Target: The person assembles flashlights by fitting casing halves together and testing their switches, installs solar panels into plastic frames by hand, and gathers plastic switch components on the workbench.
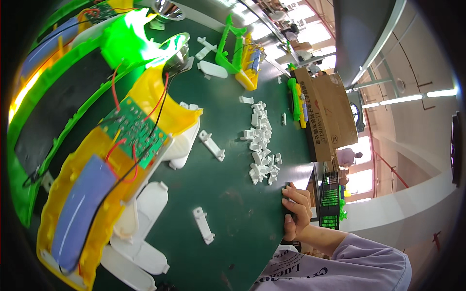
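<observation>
My right hand (298, 211) rests at the table's edge, fingers loosely bent and a gap before the thumb, with nothing visible in it. My left hand is out of view. Nearest to my right hand is a heap of small white plastic pieces (260, 140). Large at the left lies a yellow plastic housing half (48, 220), holding a blue wrapped battery (82, 208) and a green circuit board (133, 130) with red and black wires. Beyond it stands a green-framed housing (60, 145), its end glowing bright green. A shiny reflector cup (178, 60) sits by the yellow housing's end.
Two white brackets (204, 225) lie apart on the dark green table (228, 199). White oblong covers (145, 247) are near the yellow housing. Farther off are a green frame (228, 53), another yellow housing (248, 77) and a cardboard box (335, 111). People work in the background.
</observation>
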A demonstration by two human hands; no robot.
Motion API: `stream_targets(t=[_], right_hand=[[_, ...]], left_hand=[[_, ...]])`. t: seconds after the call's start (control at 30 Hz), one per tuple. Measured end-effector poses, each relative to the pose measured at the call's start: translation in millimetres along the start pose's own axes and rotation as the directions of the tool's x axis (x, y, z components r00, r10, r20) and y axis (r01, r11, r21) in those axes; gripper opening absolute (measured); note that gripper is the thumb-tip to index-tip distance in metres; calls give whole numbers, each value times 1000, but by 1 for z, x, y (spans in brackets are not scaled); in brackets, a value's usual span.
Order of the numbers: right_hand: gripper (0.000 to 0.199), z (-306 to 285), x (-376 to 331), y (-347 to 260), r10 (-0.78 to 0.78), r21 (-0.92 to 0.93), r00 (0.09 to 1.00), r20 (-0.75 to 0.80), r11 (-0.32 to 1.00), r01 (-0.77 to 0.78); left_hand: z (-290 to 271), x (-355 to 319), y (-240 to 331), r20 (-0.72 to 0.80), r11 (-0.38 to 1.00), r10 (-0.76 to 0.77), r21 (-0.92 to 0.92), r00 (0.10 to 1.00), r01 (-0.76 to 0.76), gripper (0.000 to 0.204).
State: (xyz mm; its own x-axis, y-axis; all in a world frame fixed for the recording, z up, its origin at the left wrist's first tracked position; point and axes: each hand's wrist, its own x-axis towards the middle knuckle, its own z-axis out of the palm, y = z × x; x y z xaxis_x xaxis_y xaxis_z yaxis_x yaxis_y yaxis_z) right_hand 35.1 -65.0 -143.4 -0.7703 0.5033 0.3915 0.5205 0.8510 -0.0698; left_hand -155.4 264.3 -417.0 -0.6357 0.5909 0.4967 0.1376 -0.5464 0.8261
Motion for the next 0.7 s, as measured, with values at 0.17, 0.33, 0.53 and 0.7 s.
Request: stream_targets(t=[0.17,0.33,0.53,0.7], right_hand=[[32,3,1,0,-26,13,999,-35,1000,27],[33,5,9,2,-46,23,992,-121,999,49],[34,6,5,3,-6,101,974,-227,994,29],[24,5,7,4,-5,122,965,-262,992,38]], left_hand=[[-38,-10,-2,-20,995,-35,96,999,37,27],[-83,-24,20,4,972,-59,227,998,57,27],[-171,-44,70,5,891,-83,449,997,72,28],[-240,-61,119,-31,794,-101,600,994,99,29]])
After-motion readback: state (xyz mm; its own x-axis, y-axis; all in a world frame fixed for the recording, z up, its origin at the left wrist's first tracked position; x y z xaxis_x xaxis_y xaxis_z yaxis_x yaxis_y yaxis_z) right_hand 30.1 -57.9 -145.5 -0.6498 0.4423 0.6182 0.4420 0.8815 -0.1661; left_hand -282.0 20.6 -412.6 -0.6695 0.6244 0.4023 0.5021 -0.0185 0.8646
